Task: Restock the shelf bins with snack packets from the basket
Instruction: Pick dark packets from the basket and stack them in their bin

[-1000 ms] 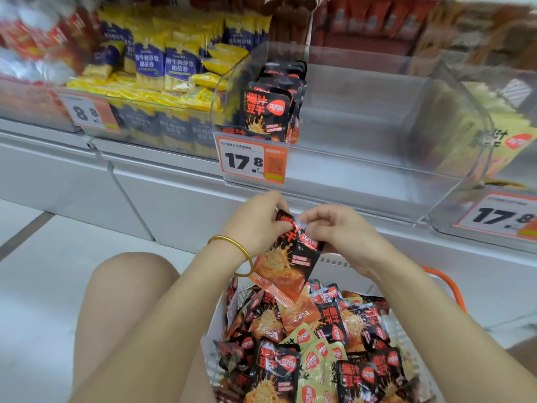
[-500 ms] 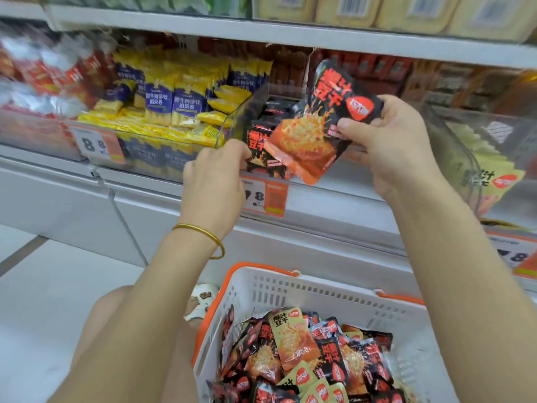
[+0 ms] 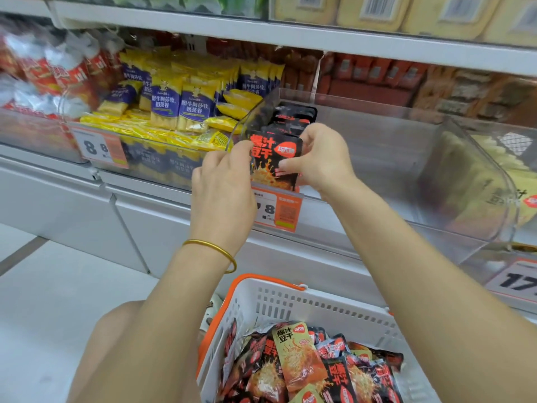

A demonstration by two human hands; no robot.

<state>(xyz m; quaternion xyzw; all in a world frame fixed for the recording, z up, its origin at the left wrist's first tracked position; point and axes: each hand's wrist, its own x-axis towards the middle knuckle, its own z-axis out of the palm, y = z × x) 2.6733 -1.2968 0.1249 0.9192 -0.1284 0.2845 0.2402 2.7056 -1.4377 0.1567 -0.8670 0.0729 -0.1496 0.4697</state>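
Observation:
A black and orange snack packet [image 3: 271, 158] stands upright at the front left of a clear plastic shelf bin [image 3: 406, 164], ahead of a short row of like packets [image 3: 293, 117]. My right hand [image 3: 319, 158] pinches the packet's right edge, thumb on its face. My left hand [image 3: 223, 184] holds its left edge with curled fingers. Below, a white basket with an orange rim [image 3: 290, 298] holds several more of the same packets [image 3: 302, 365].
An orange price tag [image 3: 279, 210] hangs under the bin. To the left is a bin of yellow and blue packets [image 3: 180, 106]; to the right, a bin of yellow packets [image 3: 494, 175]. A shelf board [image 3: 290, 33] runs overhead. My knee [image 3: 116, 330] is beside the basket.
My right hand carried the packet up from the basket and has set it down into the bin's front. My left hand rose to the bin front and now holds the packet's left edge.

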